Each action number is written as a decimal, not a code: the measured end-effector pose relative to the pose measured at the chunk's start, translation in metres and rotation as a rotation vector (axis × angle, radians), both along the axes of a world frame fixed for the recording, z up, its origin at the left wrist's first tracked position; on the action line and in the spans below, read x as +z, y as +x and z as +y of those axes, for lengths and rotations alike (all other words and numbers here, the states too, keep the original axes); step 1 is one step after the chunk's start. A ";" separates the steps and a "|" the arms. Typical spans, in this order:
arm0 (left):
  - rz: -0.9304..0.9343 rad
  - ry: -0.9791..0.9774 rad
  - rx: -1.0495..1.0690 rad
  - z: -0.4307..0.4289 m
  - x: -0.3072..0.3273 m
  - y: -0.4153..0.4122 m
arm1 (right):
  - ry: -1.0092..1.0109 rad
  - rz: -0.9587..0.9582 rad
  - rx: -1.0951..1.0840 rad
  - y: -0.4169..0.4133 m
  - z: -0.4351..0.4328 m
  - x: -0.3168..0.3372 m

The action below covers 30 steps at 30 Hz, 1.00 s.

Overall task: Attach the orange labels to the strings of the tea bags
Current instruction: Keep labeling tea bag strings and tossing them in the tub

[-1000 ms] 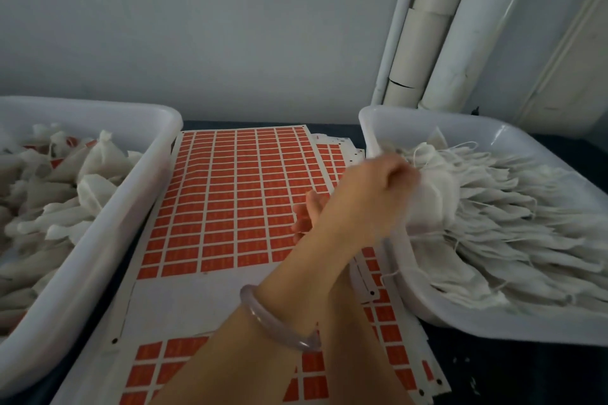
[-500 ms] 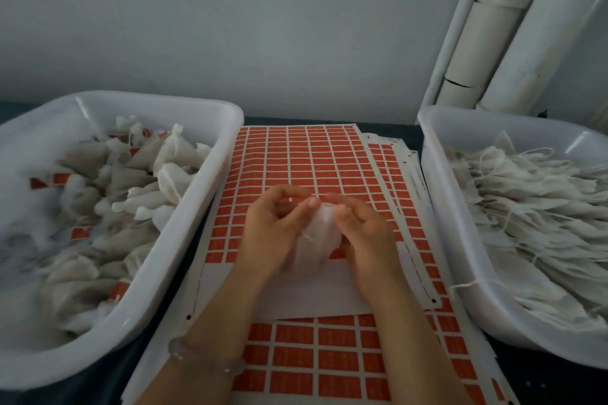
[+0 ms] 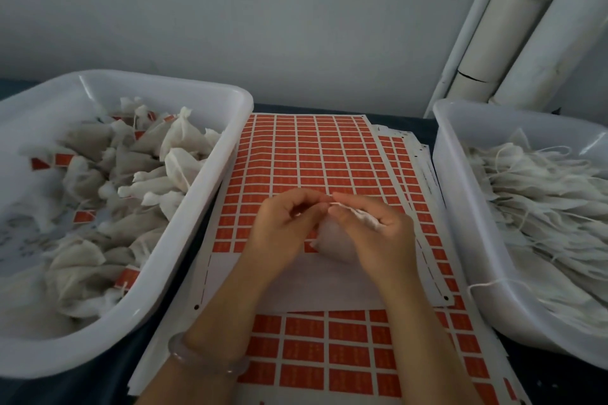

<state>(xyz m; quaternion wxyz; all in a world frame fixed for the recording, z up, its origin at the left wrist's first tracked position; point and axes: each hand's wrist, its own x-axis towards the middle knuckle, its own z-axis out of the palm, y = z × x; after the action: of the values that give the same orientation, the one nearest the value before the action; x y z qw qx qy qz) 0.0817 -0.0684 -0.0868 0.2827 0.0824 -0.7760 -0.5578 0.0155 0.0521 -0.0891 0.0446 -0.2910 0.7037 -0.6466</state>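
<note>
Mid-bench: left hand (image 3: 283, 227) and right hand (image 3: 378, 233) are working close together, right gripping one tea bag (image 3: 332, 242), left pinching its string (image 3: 339, 204). String-prep step, likely. Next is peeling an orange label off the label sheet (image 3: 312, 154) underneath and folding it round the string. Labelled-bag tub (image 3: 204, 207) is sitting at left edge, unlabelled-bag tub (image 3: 450, 207) at right.

Small packing workshop: label sheets (image 3: 316, 154), bulk tea bags in white tubs (image 3: 210, 154), bare wall pipes (image 3: 526, 26)
</note>
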 end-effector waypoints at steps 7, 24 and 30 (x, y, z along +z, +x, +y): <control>0.056 -0.390 0.124 0.004 -0.006 -0.001 | 0.064 0.175 -0.084 0.007 -0.002 -0.004; 0.037 0.799 -0.442 -0.008 0.016 0.017 | 0.152 0.305 -0.196 0.001 0.001 -0.008; -0.035 0.741 -0.235 -0.003 0.010 0.008 | -0.020 0.452 -0.081 0.009 0.003 0.002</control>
<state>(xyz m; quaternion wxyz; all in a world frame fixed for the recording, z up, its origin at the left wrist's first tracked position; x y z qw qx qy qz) 0.0894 -0.0712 -0.0766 0.1546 0.0990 -0.5306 -0.8275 0.0249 0.0555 -0.0875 -0.1430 -0.4004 0.7005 -0.5732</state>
